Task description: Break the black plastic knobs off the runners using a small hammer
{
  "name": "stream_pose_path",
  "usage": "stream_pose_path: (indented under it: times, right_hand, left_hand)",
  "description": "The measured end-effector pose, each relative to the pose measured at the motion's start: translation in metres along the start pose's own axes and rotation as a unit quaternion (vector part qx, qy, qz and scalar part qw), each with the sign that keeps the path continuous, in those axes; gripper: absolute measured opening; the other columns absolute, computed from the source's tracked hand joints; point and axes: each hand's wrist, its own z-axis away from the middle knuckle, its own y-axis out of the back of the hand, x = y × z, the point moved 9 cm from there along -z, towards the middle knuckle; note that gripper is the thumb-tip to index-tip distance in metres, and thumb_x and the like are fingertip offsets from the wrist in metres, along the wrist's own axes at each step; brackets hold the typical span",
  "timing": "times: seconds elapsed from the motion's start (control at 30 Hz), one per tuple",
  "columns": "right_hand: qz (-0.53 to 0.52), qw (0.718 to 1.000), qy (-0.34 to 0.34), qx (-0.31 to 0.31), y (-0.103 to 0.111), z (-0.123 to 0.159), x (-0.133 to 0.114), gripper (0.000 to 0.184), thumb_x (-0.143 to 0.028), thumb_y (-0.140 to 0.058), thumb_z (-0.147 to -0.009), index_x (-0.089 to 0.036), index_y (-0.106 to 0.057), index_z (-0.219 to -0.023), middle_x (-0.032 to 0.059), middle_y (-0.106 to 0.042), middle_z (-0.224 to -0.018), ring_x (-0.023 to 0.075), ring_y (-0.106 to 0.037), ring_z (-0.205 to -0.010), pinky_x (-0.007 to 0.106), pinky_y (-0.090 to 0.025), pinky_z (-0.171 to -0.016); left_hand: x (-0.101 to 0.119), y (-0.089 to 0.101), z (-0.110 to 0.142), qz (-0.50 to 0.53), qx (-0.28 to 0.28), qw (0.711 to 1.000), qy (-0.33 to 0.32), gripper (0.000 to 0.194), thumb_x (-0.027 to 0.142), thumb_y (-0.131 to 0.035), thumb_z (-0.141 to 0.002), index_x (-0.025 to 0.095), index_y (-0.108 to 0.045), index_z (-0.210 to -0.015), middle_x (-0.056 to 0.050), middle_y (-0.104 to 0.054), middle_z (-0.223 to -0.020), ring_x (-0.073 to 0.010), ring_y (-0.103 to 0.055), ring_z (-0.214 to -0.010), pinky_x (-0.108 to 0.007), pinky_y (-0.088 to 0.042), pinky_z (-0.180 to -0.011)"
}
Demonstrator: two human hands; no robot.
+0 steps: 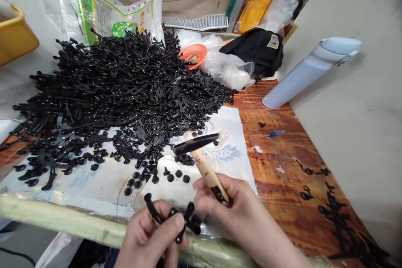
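Left hand (150,234): clenched on black parts (185,220), held out over the table edge.
Right hand (232,217): gripping a hammer (207,171) by its wooden handle, head up, just beside the left hand.
Sheet (94,192): loose black studs (169,178) scattered on it, a heap of black strips (119,92) behind them.
Wood top (266,176): a screwdriver (270,134) lying right of the sheet.
Far side: a plastic sack (113,16) behind the heap — a black bag (256,50) and orange dish (193,55) nearby.

Nothing legible; sack (113,8) print too blurred
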Motion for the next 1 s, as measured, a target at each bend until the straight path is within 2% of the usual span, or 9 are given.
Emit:
stream_pose_path:
  times: [0.07,0.13,0.27,0.33,0.47,0.6,0.73,0.9,1.0]
  right_hand:
    - [0.061,0.997,0.046,0.017,0.015,0.001,-0.003,0.026,-0.042,-0.049,-0.093,-0.021,-0.056,-0.082,-0.0040,-0.048,-0.064,0.0117,-0.042,-0.056,0.024,-0.034,-0.051]
    - [0.087,0.994,0.059,0.026,0.027,0.002,0.001,0.033,-0.043,-0.035,-0.100,-0.022,-0.049,-0.079,-0.0050,-0.042,-0.062,0.0114,-0.039,-0.053,0.024,-0.031,-0.049]
    - [0.091,0.993,0.063,0.036,0.038,0.005,0.012,0.035,-0.043,-0.033,-0.101,-0.023,-0.043,-0.074,-0.0047,-0.041,-0.062,0.0123,-0.040,-0.054,0.024,-0.032,-0.049]
    - [0.089,0.993,0.062,0.040,0.039,0.006,0.018,0.035,-0.043,-0.033,-0.101,-0.023,-0.043,-0.073,-0.0043,-0.042,-0.063,0.0127,-0.041,-0.055,0.024,-0.033,-0.051]
    - [0.072,0.996,0.048,0.039,0.038,0.006,0.030,0.036,-0.042,-0.032,-0.102,-0.023,-0.042,-0.073,-0.0051,-0.041,-0.061,0.0123,-0.041,-0.054,0.024,-0.032,-0.051]
    - [0.055,0.997,0.042,0.029,0.037,0.006,0.036,0.035,-0.041,-0.031,-0.102,-0.023,-0.042,-0.074,-0.0054,-0.042,-0.060,0.0121,-0.042,-0.054,0.025,-0.032,-0.051]
    - [0.040,0.998,0.043,0.017,0.036,0.007,0.036,0.035,-0.041,-0.031,-0.102,-0.023,-0.044,-0.075,-0.0054,-0.043,-0.060,0.0120,-0.043,-0.054,0.025,-0.033,-0.052]
    - [0.030,0.998,0.045,0.012,0.034,0.009,0.037,0.033,-0.041,-0.031,-0.103,-0.023,-0.045,-0.078,-0.0053,-0.044,-0.062,0.0121,-0.043,-0.055,0.026,-0.034,-0.052]
    - [0.023,0.998,0.054,0.015,0.034,0.009,0.037,0.033,-0.041,-0.031,-0.102,-0.023,-0.046,-0.080,-0.0048,-0.045,-0.063,0.0121,-0.044,-0.055,0.026,-0.033,-0.051]
  left_hand:
    - [0.007,0.003,-0.005,0.008,0.025,1.000,-0.004,0.042,0.048,-0.082,-0.062,0.016,-0.055,-0.060,-0.001,-0.068,-0.051,-0.0009,-0.039,-0.022,-0.014,-0.018,-0.031]
    - [0.011,0.005,-0.013,0.013,0.042,0.999,-0.004,0.039,0.044,-0.081,-0.065,0.017,-0.054,-0.058,-0.001,-0.067,-0.049,-0.0014,-0.037,-0.020,-0.014,-0.020,-0.029]
    - [0.007,0.005,-0.023,0.015,0.073,0.997,0.027,0.037,0.040,-0.081,-0.062,0.018,-0.052,-0.055,-0.001,-0.066,-0.046,-0.0039,-0.036,-0.020,-0.016,-0.023,-0.026]
    - [0.006,0.003,-0.024,0.018,0.091,0.995,0.036,0.035,0.038,-0.082,-0.060,0.018,-0.053,-0.056,0.000,-0.067,-0.047,-0.0036,-0.035,-0.021,-0.016,-0.024,-0.025]
    - [0.009,0.000,-0.023,0.006,0.119,0.992,0.036,0.029,0.030,-0.082,-0.057,0.019,-0.055,-0.058,0.006,-0.053,-0.032,-0.0051,-0.035,-0.022,-0.014,-0.027,-0.027]
    - [0.011,0.001,-0.026,-0.012,0.128,0.991,0.023,0.030,0.029,-0.083,-0.054,0.018,-0.055,-0.058,0.002,-0.065,-0.045,-0.0053,-0.037,-0.023,-0.016,-0.029,-0.025]
    - [0.011,0.000,-0.029,-0.038,0.123,0.992,0.015,0.032,0.031,-0.083,-0.054,0.018,-0.054,-0.057,0.001,-0.064,-0.043,-0.0059,-0.038,-0.023,-0.017,-0.029,-0.026]
    - [0.013,0.001,-0.024,-0.041,0.163,0.986,0.016,0.033,0.033,-0.084,-0.055,0.019,-0.054,-0.058,0.007,-0.050,-0.030,-0.0060,-0.034,-0.021,-0.015,-0.026,-0.025]
    - [0.014,-0.001,-0.022,-0.049,0.160,0.986,0.017,0.037,0.041,-0.085,-0.055,0.018,-0.056,-0.056,0.007,-0.043,-0.026,-0.0056,-0.033,-0.022,-0.014,-0.025,-0.026]
